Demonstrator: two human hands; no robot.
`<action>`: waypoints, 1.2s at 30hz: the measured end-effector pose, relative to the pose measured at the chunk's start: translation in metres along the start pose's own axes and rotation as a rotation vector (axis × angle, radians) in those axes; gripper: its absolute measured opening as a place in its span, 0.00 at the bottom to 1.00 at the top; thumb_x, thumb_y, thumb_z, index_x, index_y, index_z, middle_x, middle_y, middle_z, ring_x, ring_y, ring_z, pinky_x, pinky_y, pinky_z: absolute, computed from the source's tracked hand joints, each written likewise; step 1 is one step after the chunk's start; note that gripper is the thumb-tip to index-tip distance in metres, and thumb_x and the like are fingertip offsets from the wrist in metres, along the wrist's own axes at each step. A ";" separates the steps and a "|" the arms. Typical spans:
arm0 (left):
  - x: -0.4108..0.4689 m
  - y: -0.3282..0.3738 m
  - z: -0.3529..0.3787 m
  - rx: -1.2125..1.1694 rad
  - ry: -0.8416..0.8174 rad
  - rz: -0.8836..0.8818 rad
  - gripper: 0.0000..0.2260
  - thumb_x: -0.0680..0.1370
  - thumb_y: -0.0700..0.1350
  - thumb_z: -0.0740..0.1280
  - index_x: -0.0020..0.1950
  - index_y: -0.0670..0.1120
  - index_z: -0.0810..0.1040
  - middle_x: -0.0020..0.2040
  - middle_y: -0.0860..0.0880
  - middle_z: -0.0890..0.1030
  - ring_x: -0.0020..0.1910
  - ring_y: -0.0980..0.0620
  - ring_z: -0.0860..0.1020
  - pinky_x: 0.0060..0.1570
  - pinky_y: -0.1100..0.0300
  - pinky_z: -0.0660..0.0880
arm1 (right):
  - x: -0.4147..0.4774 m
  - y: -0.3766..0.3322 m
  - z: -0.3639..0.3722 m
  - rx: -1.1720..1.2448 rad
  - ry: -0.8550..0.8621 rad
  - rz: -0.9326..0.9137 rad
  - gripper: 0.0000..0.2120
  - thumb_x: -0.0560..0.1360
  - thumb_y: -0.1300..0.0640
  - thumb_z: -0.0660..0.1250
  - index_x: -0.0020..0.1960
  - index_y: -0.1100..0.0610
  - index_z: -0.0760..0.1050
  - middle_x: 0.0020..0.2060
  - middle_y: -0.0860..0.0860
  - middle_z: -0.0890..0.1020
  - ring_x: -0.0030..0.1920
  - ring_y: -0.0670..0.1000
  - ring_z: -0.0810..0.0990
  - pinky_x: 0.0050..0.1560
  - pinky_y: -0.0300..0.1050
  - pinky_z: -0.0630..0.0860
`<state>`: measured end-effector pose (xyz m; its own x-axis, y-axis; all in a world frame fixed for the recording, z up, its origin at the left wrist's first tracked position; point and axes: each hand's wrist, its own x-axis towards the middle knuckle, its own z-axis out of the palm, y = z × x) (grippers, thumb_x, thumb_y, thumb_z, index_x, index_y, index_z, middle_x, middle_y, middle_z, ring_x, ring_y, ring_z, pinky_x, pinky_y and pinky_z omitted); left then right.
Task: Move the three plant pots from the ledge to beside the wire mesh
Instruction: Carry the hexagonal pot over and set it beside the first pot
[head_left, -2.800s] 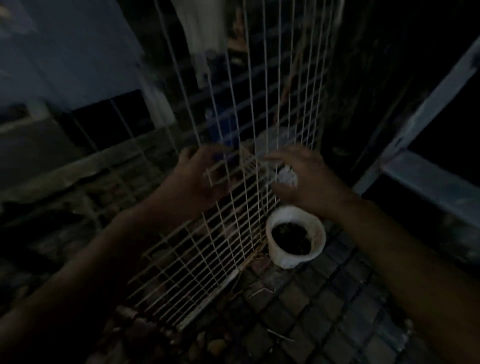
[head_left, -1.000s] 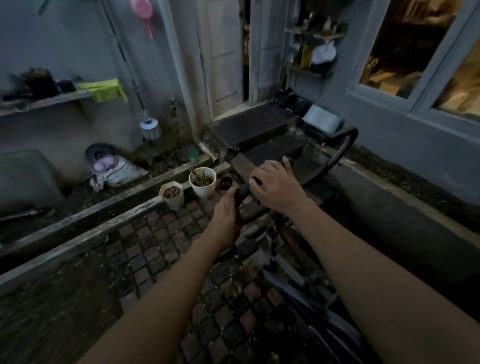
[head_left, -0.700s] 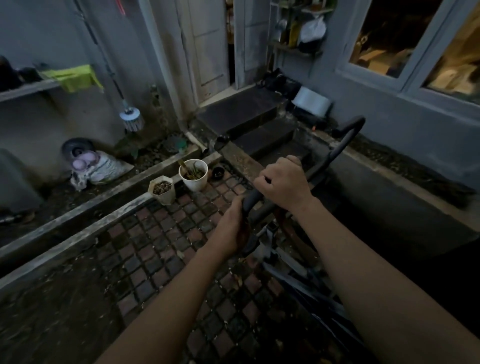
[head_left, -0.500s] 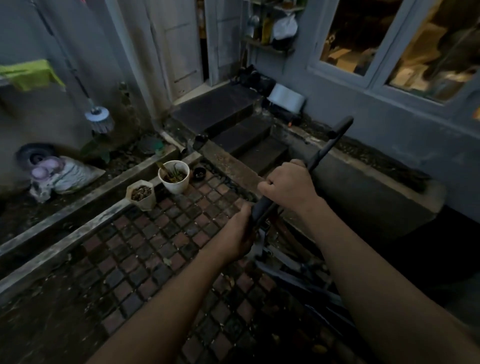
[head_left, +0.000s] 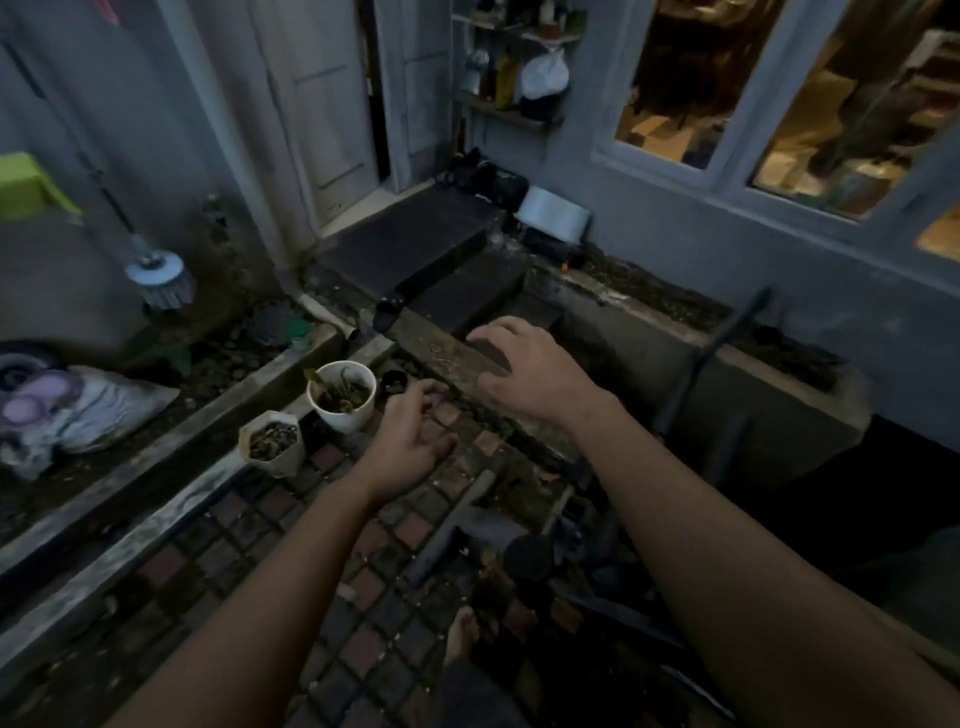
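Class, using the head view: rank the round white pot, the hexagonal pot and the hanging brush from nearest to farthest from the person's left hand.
From the left hand:
1. Round white pot, just beyond it to the left.
2. Hexagonal pot, further left by the ledge.
3. Hanging brush, far left against the wall.

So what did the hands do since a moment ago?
Both hands let go of the black handle, which now stands off to the right. The left hand reaches open toward the round white pot, and the right hand hangs open over the ledge. The round white pot and the angular pot stayed put.
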<state>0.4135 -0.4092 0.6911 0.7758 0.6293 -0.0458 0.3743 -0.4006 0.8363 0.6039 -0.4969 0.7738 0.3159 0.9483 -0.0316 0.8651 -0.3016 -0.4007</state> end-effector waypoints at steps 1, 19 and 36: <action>0.007 -0.015 -0.016 0.005 0.024 -0.038 0.28 0.79 0.40 0.72 0.76 0.46 0.66 0.67 0.48 0.69 0.71 0.47 0.71 0.64 0.63 0.72 | 0.025 -0.008 0.010 0.027 -0.003 -0.011 0.25 0.76 0.45 0.67 0.72 0.42 0.69 0.74 0.49 0.68 0.73 0.57 0.67 0.71 0.59 0.69; 0.104 -0.436 -0.132 0.076 0.327 -0.697 0.31 0.79 0.46 0.72 0.79 0.52 0.62 0.74 0.40 0.64 0.77 0.41 0.63 0.77 0.46 0.66 | 0.364 -0.065 0.384 0.423 -0.178 -0.141 0.25 0.76 0.55 0.71 0.72 0.53 0.71 0.67 0.48 0.71 0.67 0.46 0.70 0.64 0.34 0.64; 0.238 -0.905 -0.001 0.525 0.401 -0.333 0.18 0.85 0.48 0.62 0.75 0.48 0.73 0.67 0.43 0.77 0.69 0.38 0.67 0.71 0.43 0.68 | 0.441 0.079 0.855 0.314 -0.241 -0.262 0.17 0.77 0.60 0.71 0.66 0.54 0.79 0.64 0.51 0.77 0.68 0.48 0.73 0.66 0.35 0.65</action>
<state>0.2588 0.1038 -0.0761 0.3710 0.9279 0.0359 0.8290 -0.3484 0.4374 0.4785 -0.0171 -0.0550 -0.0287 0.9956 -0.0890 0.7321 -0.0397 -0.6800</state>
